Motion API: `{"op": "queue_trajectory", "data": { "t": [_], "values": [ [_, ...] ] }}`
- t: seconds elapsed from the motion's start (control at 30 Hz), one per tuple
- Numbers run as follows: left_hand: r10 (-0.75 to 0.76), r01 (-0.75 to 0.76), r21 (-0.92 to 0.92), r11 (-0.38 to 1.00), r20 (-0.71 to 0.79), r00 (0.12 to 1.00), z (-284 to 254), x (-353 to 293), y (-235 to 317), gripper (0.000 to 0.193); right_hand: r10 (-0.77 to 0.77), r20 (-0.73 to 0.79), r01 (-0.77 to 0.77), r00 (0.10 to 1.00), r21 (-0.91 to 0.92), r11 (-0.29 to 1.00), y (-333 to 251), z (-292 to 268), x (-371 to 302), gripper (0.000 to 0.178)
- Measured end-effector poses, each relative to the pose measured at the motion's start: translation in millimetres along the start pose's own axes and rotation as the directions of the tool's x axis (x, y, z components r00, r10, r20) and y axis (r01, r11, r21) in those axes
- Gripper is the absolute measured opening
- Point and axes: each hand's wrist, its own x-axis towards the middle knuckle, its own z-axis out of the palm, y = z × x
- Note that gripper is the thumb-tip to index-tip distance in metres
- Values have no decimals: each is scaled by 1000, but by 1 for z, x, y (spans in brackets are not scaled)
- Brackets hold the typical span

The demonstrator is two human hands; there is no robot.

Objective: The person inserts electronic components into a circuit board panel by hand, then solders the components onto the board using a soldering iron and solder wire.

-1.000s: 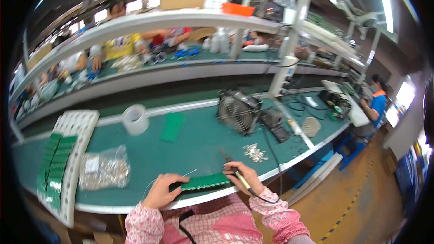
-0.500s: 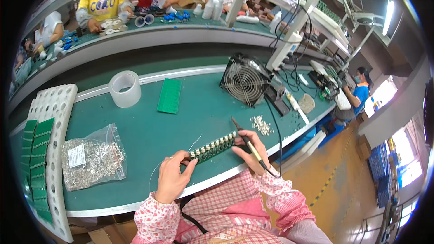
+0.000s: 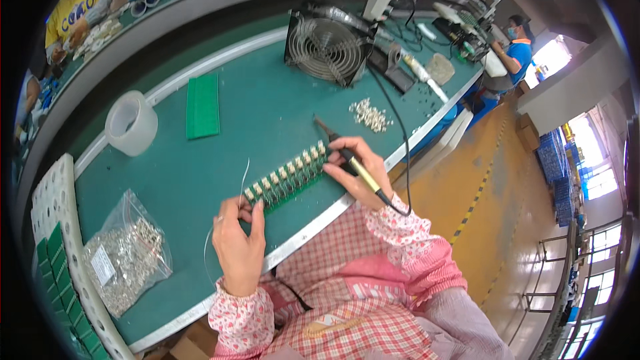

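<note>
A long green circuit board [image 3: 287, 188] with a row of small white connectors stretches between my hands, slanting up to the right above the green bench. Its left end is pinched between the thumb and fingers of my left hand [image 3: 237, 243]. A thin solder wire [image 3: 246, 172] sticks up from those same fingers and loops down beside the hand. My right hand [image 3: 373, 163] steadies the board's right end and also holds a soldering iron [image 3: 365, 175] with a black and gold handle. The iron's tip points up and away, apart from the board.
Small white parts [image 3: 371, 116] lie in a pile beyond my right hand. A fan [image 3: 329, 50] stands at the back, its cord trailing nearby. Leftward are a green board panel [image 3: 203, 107], a tape roll [image 3: 131, 123], a bag of parts [image 3: 127, 263] and a white foam rack [image 3: 67, 207] with green boards.
The view has shifted and turned, so the bench items appear farther left and higher. Both hands keep hold of the board, and the iron stays in my right hand.
</note>
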Motion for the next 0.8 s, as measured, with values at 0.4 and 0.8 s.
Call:
{"op": "queue_trajectory", "data": {
  "t": [0.4, 0.8],
  "values": [
    [-127, 126, -40, 991, -5, 992, 1, 8, 6, 20, -140, -5, 140, 990, -17, 990, 2, -2, -1, 41],
    [489, -479, 353, 803, 68, 870, 12, -81, 30, 6, -251, -39, 251, 967, -7, 968, 15, -10, -1, 35]
  ]
}}
